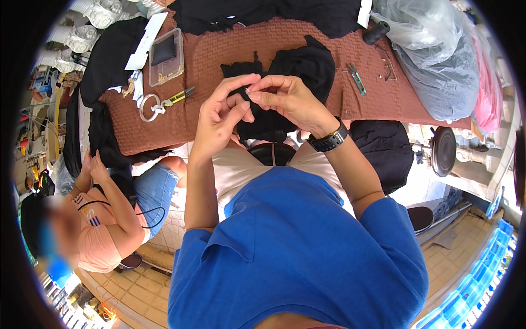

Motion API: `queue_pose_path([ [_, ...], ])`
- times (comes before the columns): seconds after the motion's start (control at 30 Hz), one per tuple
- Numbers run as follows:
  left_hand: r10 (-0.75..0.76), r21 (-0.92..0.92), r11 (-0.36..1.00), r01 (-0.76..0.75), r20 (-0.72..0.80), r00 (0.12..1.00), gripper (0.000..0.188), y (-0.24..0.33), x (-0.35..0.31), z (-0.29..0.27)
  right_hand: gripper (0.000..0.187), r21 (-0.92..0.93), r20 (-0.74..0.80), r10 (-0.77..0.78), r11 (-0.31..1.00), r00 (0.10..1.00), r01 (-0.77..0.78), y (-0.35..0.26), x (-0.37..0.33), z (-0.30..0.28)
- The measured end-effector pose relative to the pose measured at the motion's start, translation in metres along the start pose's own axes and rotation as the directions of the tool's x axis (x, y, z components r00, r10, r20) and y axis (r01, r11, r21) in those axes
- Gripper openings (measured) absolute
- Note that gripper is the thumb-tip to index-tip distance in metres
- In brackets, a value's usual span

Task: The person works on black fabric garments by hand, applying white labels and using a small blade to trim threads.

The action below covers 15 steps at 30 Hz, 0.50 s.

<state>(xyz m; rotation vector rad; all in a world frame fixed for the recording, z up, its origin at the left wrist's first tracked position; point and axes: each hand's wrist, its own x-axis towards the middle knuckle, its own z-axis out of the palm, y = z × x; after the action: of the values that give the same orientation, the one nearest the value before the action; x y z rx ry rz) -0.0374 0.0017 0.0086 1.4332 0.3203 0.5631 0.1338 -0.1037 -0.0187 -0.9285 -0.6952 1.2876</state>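
Observation:
My two hands meet above a black cloth (304, 68) on the table, fingertips close together. My right hand (287, 98), with a black watch on its wrist, pinches thumb against index finger; a tiny thin thing shows at the tips, too small to name. The index finger of my left hand (222, 112) reaches over to those tips. Its thumb and other fingers are curled close together, and whatever lies between them is hidden. Part of the black cloth hangs over the table's near edge toward my lap.
On the brown-covered table (219, 52) lie yellow-handled snips (178, 97), a clear plastic box (166, 57), green snips (356, 79), a black thread spool (376, 33) and glasses (388, 66). Plastic bags (433, 60) fill the right end. At left, another person (104, 219) handles black cloth.

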Motion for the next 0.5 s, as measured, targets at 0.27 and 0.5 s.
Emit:
queue_pose_path([
  [0.27, 0.104, 0.271, 0.960, -0.067, -0.127, 0.986, 0.015, -0.023, 0.002, -0.005, 0.019, -0.165, -0.085, -0.125, 0.980, 0.988, 0.110, 0.004, -0.001, 0.003],
  [0.5, 0.172, 0.319, 0.942, -0.099, -0.207, 0.963, 0.004, -0.020, 0.008, 0.004, 0.017, -0.172, -0.102, -0.180, 0.972, 0.978, 0.160, 0.003, -0.001, 0.002],
])
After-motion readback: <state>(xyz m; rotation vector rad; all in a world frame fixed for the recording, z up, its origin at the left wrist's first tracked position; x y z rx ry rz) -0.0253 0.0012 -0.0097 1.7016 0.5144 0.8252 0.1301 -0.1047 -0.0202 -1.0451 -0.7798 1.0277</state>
